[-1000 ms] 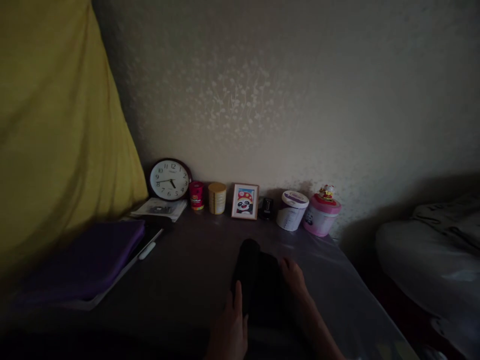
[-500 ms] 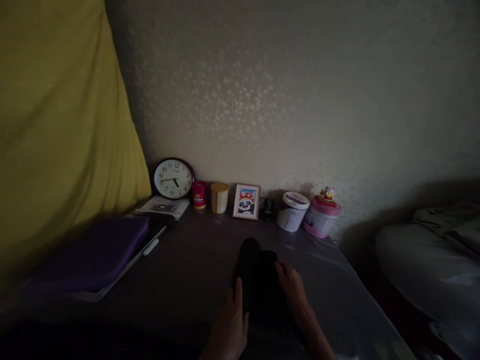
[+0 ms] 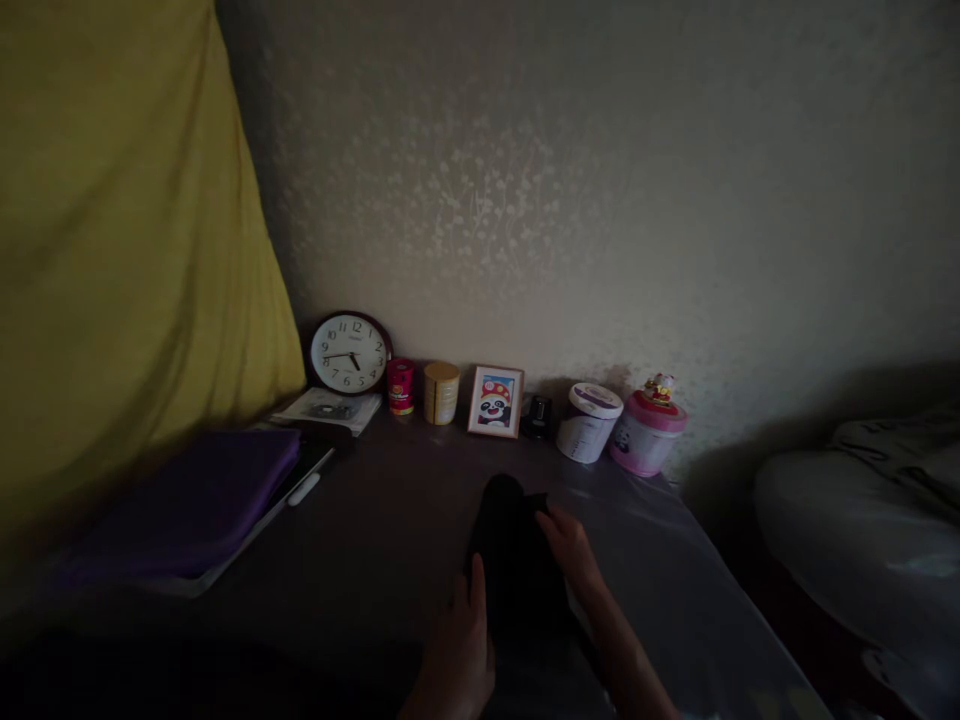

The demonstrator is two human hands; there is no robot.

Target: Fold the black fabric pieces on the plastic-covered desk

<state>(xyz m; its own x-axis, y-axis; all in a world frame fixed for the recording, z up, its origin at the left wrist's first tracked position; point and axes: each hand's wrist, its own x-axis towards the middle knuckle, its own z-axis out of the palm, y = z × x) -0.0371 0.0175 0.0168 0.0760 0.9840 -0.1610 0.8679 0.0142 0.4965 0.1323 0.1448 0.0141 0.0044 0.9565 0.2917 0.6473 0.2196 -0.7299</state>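
A dark, nearly black cloth item lies on the dim tabletop in front of me. My left hand rests flat against its left edge with the fingers stretched forward. At the cloth's right upper edge, my right hand has its fingers curled onto the fabric as if pinching it. The light is too poor to show the cloth's shape or folds.
Along the wall stand a round clock, a red tin, a yellow tin, a framed panda picture, a white tub and a pink tub. A purple pad lies left; a yellow curtain hangs beside it; bedding is right.
My right hand has slid left and forward along the dark cloth, whose right part now looks narrower. The left hand has stayed put.
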